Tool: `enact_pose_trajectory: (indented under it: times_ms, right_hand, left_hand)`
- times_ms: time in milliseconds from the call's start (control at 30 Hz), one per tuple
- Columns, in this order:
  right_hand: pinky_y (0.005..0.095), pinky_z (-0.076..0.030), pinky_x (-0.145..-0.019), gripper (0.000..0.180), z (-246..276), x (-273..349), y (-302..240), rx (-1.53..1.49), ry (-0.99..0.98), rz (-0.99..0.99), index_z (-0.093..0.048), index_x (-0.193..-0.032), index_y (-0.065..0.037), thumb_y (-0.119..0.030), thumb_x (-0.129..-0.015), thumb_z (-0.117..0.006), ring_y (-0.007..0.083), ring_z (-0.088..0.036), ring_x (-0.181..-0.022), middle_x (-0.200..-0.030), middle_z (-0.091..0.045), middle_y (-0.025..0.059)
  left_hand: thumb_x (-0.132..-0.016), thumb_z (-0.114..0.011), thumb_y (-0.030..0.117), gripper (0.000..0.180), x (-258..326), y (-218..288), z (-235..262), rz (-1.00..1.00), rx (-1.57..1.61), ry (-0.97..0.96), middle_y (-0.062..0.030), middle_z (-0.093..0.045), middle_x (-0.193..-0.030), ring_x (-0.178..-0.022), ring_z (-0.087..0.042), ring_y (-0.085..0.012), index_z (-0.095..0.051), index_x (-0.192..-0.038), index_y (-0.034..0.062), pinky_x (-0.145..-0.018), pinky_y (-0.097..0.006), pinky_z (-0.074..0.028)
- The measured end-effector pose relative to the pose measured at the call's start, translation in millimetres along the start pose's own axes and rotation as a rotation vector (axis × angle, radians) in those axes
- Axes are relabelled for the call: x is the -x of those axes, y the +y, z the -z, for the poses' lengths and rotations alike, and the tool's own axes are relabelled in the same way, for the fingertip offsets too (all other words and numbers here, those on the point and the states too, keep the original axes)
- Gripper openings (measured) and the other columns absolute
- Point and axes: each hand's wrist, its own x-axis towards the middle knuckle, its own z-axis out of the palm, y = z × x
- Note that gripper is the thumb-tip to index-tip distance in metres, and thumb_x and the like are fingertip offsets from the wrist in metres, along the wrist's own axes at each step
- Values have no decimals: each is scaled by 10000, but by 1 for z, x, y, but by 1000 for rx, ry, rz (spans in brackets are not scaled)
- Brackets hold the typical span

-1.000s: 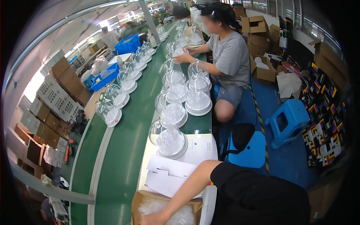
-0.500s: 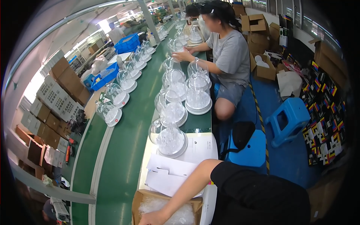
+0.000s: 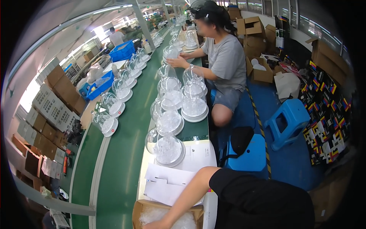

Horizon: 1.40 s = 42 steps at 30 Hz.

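Plainly mouth-up cardboard box point(image 3: 198, 216), axis unclear.

downward head-worn fisheye view

Bright w/ ceiling tubes point(image 3: 106, 10), sheen on grn belt point(image 3: 119, 168), fisheye-bent edges, blk corners

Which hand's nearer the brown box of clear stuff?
Right, as far as shows: right hand is over the box, at the picture's lower edge; left hand is out of view.
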Motion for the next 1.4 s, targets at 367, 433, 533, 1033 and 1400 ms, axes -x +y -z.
enact_pose_trajectory:
  times_ms: [367,433,533,1033,1400]
  right_hand:
    - [341,-504,-658,122,13,-26,-14,581,160,744,-677,-956,-87,-123,-860,-610,247,-654,-781,-891,-685,107]
    - [342,-504,-661,119,20,-32,-6,1104,378,1404,-677,-954,-85,-132,-864,-615,243,-655,-782,-890,-684,108]
    - [344,-501,-665,119,22,-37,-13,1197,342,1395,-676,-957,-86,-151,-880,-613,232,-656,-796,-891,-684,108]
    - [345,-507,-699,164,13,-35,15,1142,334,1339,-649,-1015,-88,-187,-933,-548,248,-642,-842,-940,-664,96]
    - [369,-493,-701,128,11,-32,22,1282,339,1375,-628,-997,-87,-149,-911,-555,278,-623,-853,-917,-638,122]
  left_hand:
    - [-866,-645,15,237,-12,-15,-22,-199,14,-63,-98,-650,-975,-856,-626,-149,-597,-1098,1,-759,-267,-510]
    - [-866,-646,15,239,-19,-17,-31,-238,25,-77,-98,-651,-974,-854,-626,-148,-596,-1099,2,-757,-266,-510]
    - [-865,-647,17,241,-26,-19,-37,-299,29,-84,-98,-651,-972,-852,-626,-148,-596,-1100,2,-755,-266,-510]
    - [-862,-653,24,252,-30,-20,-40,-538,-13,-131,-97,-653,-963,-843,-627,-145,-594,-1106,6,-743,-262,-510]
    - [-860,-657,28,260,-25,-22,-37,-700,-53,-156,-96,-655,-957,-836,-627,-143,-592,-1111,8,-735,-260,-510]
